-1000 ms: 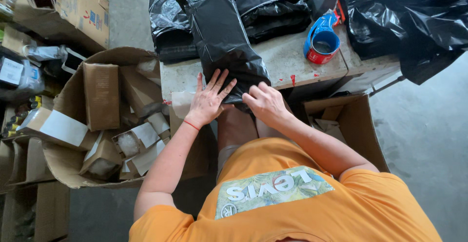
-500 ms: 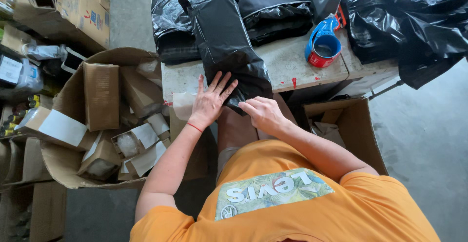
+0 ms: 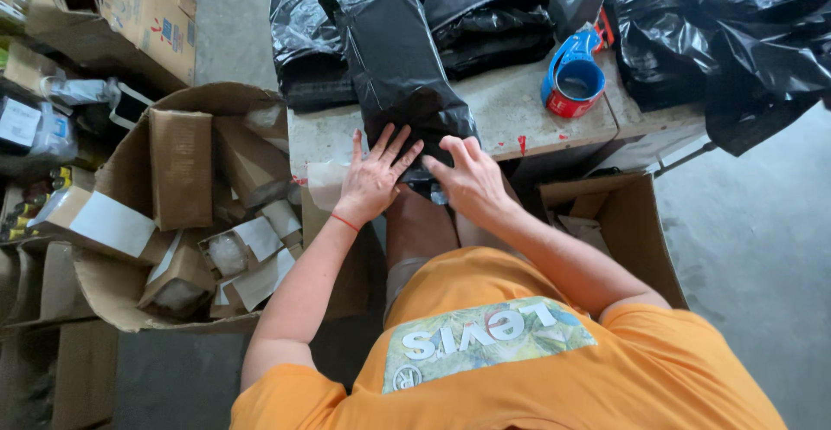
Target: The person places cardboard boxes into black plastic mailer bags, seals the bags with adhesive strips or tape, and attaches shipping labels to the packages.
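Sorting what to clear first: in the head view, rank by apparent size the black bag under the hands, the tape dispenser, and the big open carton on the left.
1. open carton
2. black bag
3. tape dispenser

a blue and red tape dispenser stands on the worn, paint-flecked worktable, with heaps of crumpled black plastic bags piled behind and to its right; a large open cardboard carton on the concrete floor to the left holds small brown cardboard boxes, some with white labels, while a second open brown carton sits under the table's right end and more cartons crowd the far left corner
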